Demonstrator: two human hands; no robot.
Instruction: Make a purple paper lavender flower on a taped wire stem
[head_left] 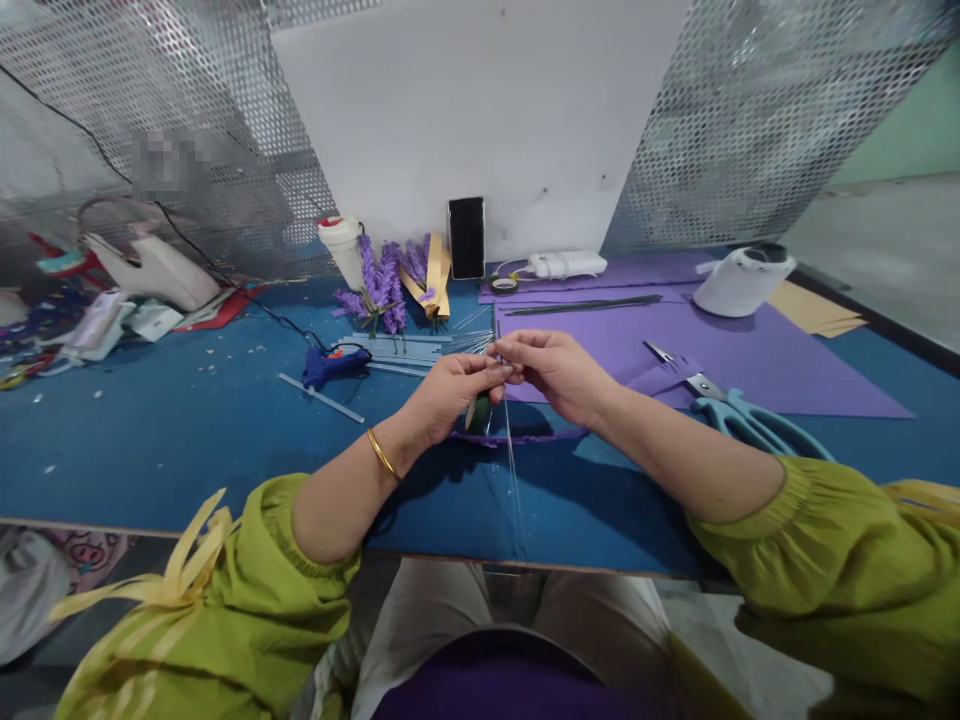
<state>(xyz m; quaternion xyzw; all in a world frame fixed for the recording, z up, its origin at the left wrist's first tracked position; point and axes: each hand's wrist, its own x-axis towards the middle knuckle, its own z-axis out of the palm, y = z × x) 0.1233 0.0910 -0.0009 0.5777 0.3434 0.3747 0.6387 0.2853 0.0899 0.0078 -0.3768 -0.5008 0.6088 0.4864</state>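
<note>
My left hand and my right hand meet above the table, fingertips pinched together. A thin dark stem stands up from between the fingers of both hands. Under my left fingers is a roll of dark green tape; whether that hand grips it is hard to see. Behind the fingertips lies a fan of thin pale wires. More fine wires reach down toward the table's front edge. A narrow purple fringed strip curves along the tabletop beneath my hands.
Left of my hands lie a blue glue gun and glue sticks. Teal-handled scissors rest at right, by purple sheets. Purple flowers, a phone, a tape roll and dark stems are behind.
</note>
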